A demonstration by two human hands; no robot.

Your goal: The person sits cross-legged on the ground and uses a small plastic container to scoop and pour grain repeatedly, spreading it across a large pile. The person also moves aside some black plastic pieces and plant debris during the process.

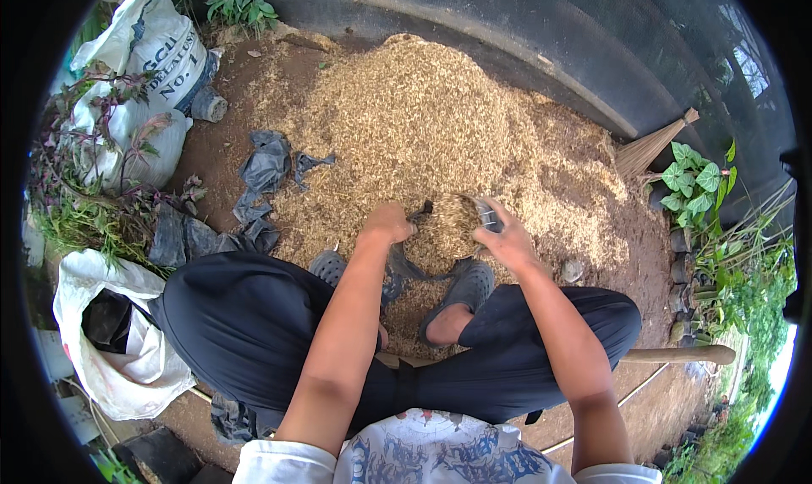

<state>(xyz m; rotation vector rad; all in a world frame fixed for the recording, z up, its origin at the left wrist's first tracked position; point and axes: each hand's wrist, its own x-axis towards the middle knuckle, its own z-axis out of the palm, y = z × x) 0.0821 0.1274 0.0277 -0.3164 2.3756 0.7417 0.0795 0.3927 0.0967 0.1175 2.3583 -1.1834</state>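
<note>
Between my feet is a black plastic bag (411, 269), its dark rim showing around pale, loose husks (444, 234). My left hand (389, 224) is closed at the bag's left edge and seems to grip the plastic; its fingertips are partly hidden. In my right hand (507, 237) is a small greyish cup (488, 217), tipped on its side toward the left. Husks lie at the cup's mouth, over the bag, and look blurred. Just beyond both hands rises a large heap of husks (414, 103).
Crumpled black plastic (265, 167) lies left of the heap. White sacks (156, 57) stand at the far left, and an open white sack (118, 382) sits by my left knee. A broom (655, 144) leans at the right, near potted plants (695, 184). Dark netting (524, 27) closes the back.
</note>
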